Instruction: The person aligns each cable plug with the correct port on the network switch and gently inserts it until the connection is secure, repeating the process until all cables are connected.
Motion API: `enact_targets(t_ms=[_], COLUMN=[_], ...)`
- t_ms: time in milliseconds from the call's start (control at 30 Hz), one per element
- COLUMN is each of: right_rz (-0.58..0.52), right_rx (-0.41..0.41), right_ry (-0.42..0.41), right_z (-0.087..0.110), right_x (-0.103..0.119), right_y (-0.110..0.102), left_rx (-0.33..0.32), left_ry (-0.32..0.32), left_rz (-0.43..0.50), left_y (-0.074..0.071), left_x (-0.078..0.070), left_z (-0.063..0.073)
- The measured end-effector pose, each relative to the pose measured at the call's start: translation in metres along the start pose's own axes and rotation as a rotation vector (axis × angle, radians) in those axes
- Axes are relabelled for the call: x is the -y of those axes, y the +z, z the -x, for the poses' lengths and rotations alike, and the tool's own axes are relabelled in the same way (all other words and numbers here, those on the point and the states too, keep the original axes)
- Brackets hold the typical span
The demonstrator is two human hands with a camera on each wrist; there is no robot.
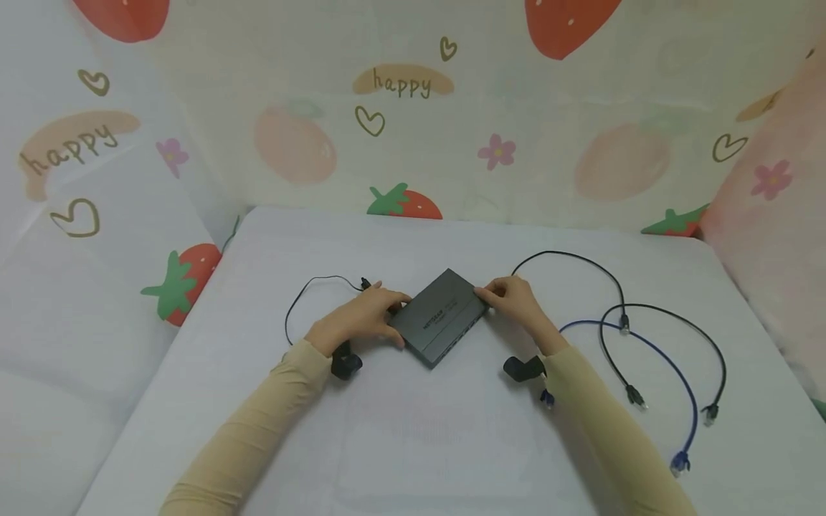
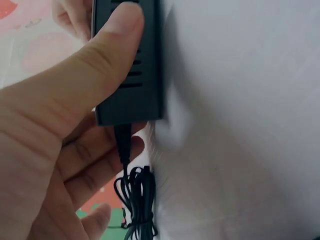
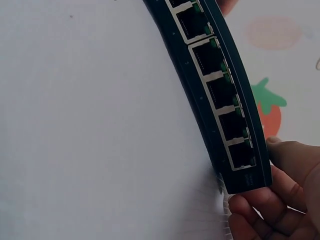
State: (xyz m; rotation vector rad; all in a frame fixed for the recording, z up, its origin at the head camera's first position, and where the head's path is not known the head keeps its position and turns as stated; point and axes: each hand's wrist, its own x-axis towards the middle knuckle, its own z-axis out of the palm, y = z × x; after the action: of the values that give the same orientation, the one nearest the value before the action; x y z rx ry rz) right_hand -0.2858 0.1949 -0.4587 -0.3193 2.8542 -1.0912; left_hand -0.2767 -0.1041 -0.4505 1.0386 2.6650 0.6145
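A dark grey Netgear network switch (image 1: pixel 445 315) lies at an angle at the middle of the white table. My left hand (image 1: pixel 364 315) grips its left end, with the thumb (image 2: pixel 107 55) on the vented side in the left wrist view. A black power plug (image 2: pixel 122 140) sits in that end, and its thin cord (image 2: pixel 140 200) hangs down in a tied bundle. My right hand (image 1: pixel 519 301) pinches the opposite corner between thumb and fingers. In the right wrist view, a row of network ports (image 3: pixel 220 90) faces the camera, with no cables in the ports that show.
Two black network cables (image 1: pixel 716 351) and a blue network cable (image 1: pixel 684 373) curl across the right of the table, around my right forearm. A thin black cord (image 1: pixel 287 315) loops left of my left hand. Behind stands a strawberry-print cloth backdrop (image 1: pixel 413 143).
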Motion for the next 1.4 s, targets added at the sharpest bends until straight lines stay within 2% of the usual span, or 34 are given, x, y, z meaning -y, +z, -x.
enact_targets(t_ms=[167,433,800,1167,1300,1400], right_rz=[0.011,0.016,0.009,0.02,0.0,-0.01], right_rx=[-0.004,-0.008,-0.016,-0.032,-0.03,-0.028], right_ry=[-0.002,-0.037,-0.041,-0.054,-0.077,-0.115], right_z=[0.009,0.025,0.043,0.053,0.057,0.061], right_x=[0.0,0.001,0.004,0.007,0.002,-0.003], right_y=[-0.001,0.0,0.003,0.006,0.005,0.004], left_rx=[0.046,0.138,0.198,0.192,0.154,0.097], left_ry=[0.025,-0.026,-0.053,0.005,0.015,0.058], left_rz=[-0.042,-0.113,-0.174,-0.226,-0.22,-0.205], left_y=[-0.007,-0.016,-0.025,-0.034,-0.03,-0.024], left_x=[0.005,0.004,-0.001,-0.002,-0.001,-0.002], left_z=[-0.002,-0.008,-0.016,-0.024,-0.021,-0.011])
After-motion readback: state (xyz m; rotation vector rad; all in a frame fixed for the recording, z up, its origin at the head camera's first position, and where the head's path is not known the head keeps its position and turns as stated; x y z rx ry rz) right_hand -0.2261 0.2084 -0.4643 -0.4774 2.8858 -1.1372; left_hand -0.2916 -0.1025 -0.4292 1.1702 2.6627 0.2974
